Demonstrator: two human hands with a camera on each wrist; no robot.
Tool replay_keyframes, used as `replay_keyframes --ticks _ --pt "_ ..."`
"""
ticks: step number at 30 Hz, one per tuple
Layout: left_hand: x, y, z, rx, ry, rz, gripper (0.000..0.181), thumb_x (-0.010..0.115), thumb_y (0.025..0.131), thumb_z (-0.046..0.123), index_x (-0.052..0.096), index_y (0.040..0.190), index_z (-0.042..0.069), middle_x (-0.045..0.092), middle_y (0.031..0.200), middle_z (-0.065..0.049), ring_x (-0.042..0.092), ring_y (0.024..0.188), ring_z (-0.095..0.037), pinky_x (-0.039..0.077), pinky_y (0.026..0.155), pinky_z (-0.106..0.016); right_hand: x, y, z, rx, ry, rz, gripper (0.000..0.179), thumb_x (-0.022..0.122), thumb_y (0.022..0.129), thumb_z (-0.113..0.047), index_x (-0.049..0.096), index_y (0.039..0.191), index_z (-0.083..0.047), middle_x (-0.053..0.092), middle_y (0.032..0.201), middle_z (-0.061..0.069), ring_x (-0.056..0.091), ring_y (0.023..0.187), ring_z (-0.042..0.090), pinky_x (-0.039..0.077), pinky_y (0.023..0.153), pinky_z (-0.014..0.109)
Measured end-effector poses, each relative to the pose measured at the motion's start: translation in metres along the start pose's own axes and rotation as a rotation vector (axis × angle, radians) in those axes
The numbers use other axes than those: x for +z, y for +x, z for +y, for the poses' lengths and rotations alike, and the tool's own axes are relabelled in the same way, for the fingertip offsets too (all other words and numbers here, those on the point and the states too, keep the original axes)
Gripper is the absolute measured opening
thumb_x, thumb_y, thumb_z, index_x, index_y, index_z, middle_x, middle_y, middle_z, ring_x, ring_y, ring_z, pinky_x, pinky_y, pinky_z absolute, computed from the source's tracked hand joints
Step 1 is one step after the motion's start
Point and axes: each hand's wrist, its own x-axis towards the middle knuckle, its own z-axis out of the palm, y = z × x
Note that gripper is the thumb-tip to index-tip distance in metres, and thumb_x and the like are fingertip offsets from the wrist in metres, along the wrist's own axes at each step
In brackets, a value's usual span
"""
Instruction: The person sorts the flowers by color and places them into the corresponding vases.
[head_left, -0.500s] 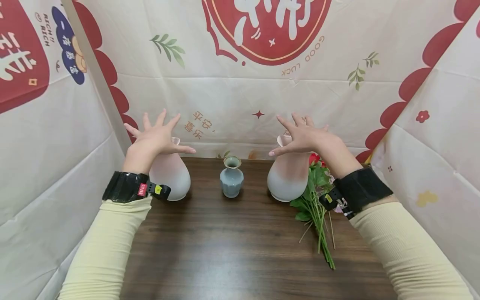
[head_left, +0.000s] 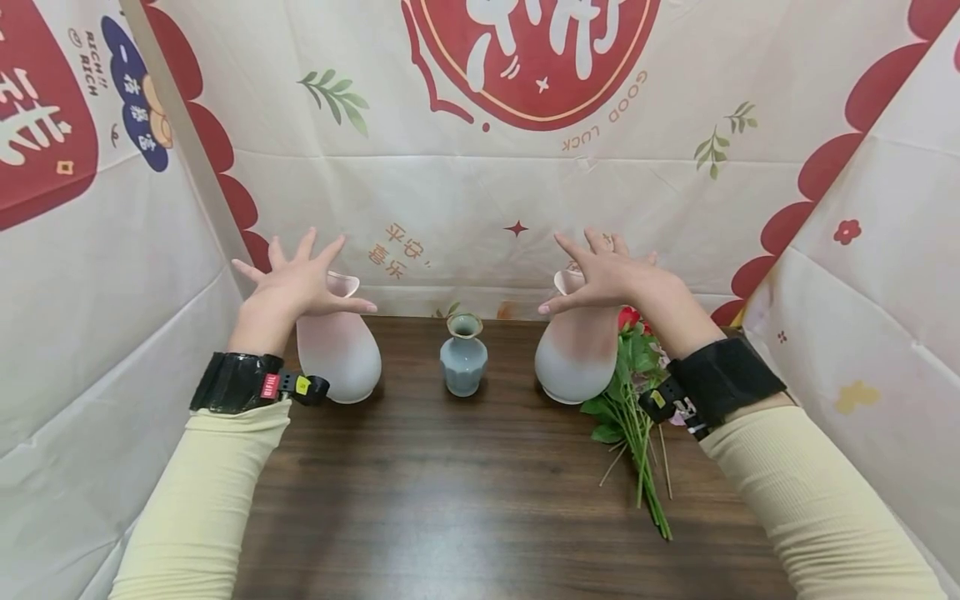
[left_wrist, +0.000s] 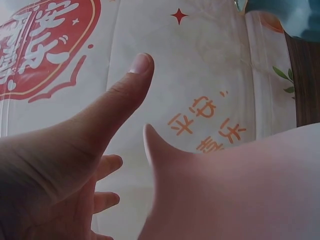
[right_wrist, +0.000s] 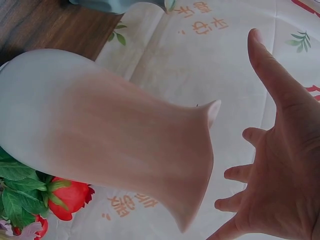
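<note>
My left hand (head_left: 291, 285) is held with fingers spread over the pink-and-white vase (head_left: 341, 358) on the left. In the left wrist view, a gap shows between the thumb and that vase's lip. Fingers also spread, my right hand (head_left: 611, 279) hovers by the mouth of a matching vase (head_left: 576, 358) on the right. The right wrist view shows this hand apart from the vase's flared rim (right_wrist: 212, 135). Between the two stands a small blue-grey vase (head_left: 463, 358), upright. Neither hand holds anything.
A bundle of flowers (head_left: 637, 417) with red blooms and long green stems lies beside the right vase, partly under my right forearm. The brown wooden table (head_left: 465, 500) is bordered by printed cloth walls (head_left: 480, 217) at the back and sides.
My left hand has shifted left and slightly down, uncovering more of the left vase's mouth. The right hand and the vases have stayed put.
</note>
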Motion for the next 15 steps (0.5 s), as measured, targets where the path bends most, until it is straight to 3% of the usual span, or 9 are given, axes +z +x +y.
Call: replay_keyframes --ticks 15 --pt "0.007 0.001 -0.019 -0.005 -0.04 0.008 0.121 0.068 0.073 0.078 0.007 0.161 0.024 -0.01 0.166 -0.022 -0.023 0.141 -0.063 -0.017 0.09 -0.091 0.004 0.006 0.001 0.001 -0.001 0.002 0.119 0.067 0.074 -0.078 -0.002 0.161 -0.033 -0.01 0.167 0.02 -0.011 0.15 0.053 0.001 0.097 0.092"
